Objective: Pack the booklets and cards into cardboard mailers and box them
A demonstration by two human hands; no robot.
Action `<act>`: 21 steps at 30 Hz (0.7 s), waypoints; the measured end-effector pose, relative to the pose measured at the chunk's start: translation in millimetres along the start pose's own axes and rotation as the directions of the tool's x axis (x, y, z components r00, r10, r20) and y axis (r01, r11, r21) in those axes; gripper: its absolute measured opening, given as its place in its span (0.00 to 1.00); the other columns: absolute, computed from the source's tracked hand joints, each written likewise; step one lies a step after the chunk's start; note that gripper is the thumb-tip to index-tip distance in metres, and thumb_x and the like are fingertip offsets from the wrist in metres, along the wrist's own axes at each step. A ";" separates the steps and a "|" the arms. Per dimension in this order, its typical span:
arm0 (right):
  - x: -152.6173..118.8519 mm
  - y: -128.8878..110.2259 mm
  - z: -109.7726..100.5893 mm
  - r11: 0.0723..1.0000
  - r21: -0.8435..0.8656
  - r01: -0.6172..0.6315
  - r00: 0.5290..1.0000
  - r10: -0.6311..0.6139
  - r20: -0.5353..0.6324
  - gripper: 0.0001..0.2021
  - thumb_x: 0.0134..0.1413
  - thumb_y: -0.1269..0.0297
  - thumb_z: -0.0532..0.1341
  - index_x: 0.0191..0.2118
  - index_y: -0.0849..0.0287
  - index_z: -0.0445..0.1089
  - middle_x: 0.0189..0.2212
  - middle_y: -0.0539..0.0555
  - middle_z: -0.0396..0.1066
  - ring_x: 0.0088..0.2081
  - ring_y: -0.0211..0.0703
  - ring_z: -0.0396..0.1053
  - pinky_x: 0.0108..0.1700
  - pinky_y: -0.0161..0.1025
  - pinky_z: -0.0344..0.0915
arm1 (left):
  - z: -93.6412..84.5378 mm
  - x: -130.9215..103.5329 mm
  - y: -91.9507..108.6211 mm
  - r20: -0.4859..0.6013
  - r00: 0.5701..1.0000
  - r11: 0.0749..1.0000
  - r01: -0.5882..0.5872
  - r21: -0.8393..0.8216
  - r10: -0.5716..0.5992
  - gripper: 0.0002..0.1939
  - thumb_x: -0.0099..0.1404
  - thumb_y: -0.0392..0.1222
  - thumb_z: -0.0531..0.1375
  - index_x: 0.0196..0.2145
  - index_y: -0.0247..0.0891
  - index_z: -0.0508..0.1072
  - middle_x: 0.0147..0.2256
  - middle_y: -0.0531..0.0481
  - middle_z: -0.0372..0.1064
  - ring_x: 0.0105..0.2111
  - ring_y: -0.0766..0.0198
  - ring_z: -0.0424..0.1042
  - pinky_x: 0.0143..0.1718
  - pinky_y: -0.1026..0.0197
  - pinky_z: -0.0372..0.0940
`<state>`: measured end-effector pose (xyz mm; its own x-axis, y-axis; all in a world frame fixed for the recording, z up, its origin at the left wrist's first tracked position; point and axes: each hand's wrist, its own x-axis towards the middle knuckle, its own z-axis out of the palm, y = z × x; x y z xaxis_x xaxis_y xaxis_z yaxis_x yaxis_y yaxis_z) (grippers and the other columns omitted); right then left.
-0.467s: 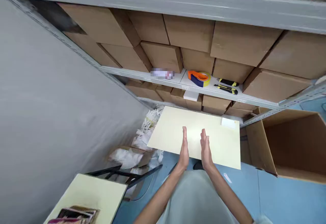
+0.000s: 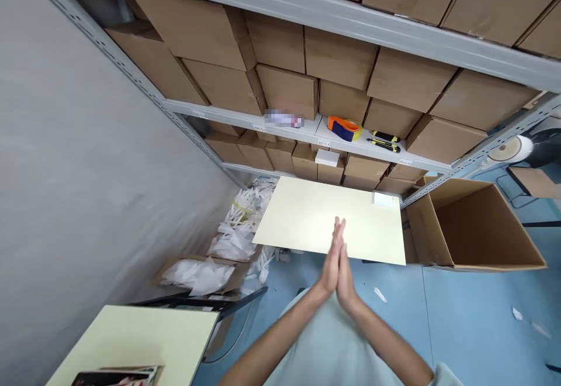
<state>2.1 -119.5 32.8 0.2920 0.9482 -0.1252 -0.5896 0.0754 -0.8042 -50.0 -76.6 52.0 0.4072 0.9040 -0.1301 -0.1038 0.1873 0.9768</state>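
My left hand (image 2: 331,263) and my right hand (image 2: 345,278) are pressed palm to palm, fingers stretched out straight. Nothing shows between them. Both are over the near edge of a pale cream table (image 2: 302,210). A small white box (image 2: 384,199) lies at the table's far right corner. On the shelf behind sit an orange and blue tape dispenser (image 2: 344,128) with yellow tape and two black and yellow utility knives (image 2: 384,141). Left of these is a blurred-out packet (image 2: 284,119).
Brown cardboard boxes (image 2: 289,90) fill the grey metal shelving. A large open carton (image 2: 486,228) stands on the blue floor at right. White scraps and bags (image 2: 197,275) pile along the left wall. A second cream table (image 2: 153,333) at lower left bears printed items.
My hands have come together from a short distance apart, and the palms now meet. The camera view has shifted, showing more of the room at right.
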 end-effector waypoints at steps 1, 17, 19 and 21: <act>-20.7 6.7 10.6 0.999 -0.037 -0.010 1.000 0.011 0.020 0.29 0.78 0.46 0.56 0.78 0.43 0.61 0.81 0.45 0.48 0.83 0.44 0.31 0.83 0.59 0.28 | -10.9 -2.5 2.9 -0.042 0.999 1.000 -0.010 -0.016 0.009 0.43 0.79 0.71 0.36 0.82 0.50 0.51 0.82 0.57 0.40 0.83 0.55 0.27 0.83 0.45 0.27; -102.1 24.9 65.0 0.822 -0.567 -0.054 0.987 0.129 0.093 0.39 0.75 0.29 0.47 0.82 0.39 0.49 0.83 0.41 0.41 0.84 0.47 0.36 0.86 0.55 0.34 | -59.2 -65.5 24.1 -0.159 0.986 0.988 -0.080 -0.129 0.059 0.40 0.79 0.71 0.37 0.81 0.57 0.52 0.82 0.59 0.44 0.83 0.59 0.28 0.84 0.46 0.27; -89.7 17.1 73.4 0.830 -0.557 -0.026 0.986 0.114 0.124 0.42 0.75 0.28 0.45 0.83 0.43 0.47 0.84 0.44 0.38 0.84 0.46 0.34 0.85 0.53 0.32 | -60.3 -75.5 20.2 -0.144 0.985 0.990 -0.109 -0.090 0.095 0.39 0.81 0.69 0.38 0.82 0.57 0.50 0.82 0.59 0.42 0.83 0.58 0.27 0.84 0.46 0.28; -62.2 1.9 75.9 0.853 -0.522 0.007 0.992 0.058 0.109 0.44 0.73 0.26 0.43 0.83 0.45 0.48 0.84 0.45 0.39 0.84 0.46 0.36 0.85 0.53 0.31 | -51.8 -95.6 10.0 -0.054 0.987 0.987 -0.154 -0.048 0.152 0.39 0.81 0.68 0.40 0.82 0.53 0.51 0.82 0.56 0.39 0.83 0.54 0.28 0.83 0.45 0.28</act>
<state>-74.4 -155.0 83.1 0.1737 0.9789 -0.1079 -0.1080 -0.0900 -0.9901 -137.0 -141.3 65.4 0.3375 0.9413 0.0108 -0.2086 0.0636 0.9759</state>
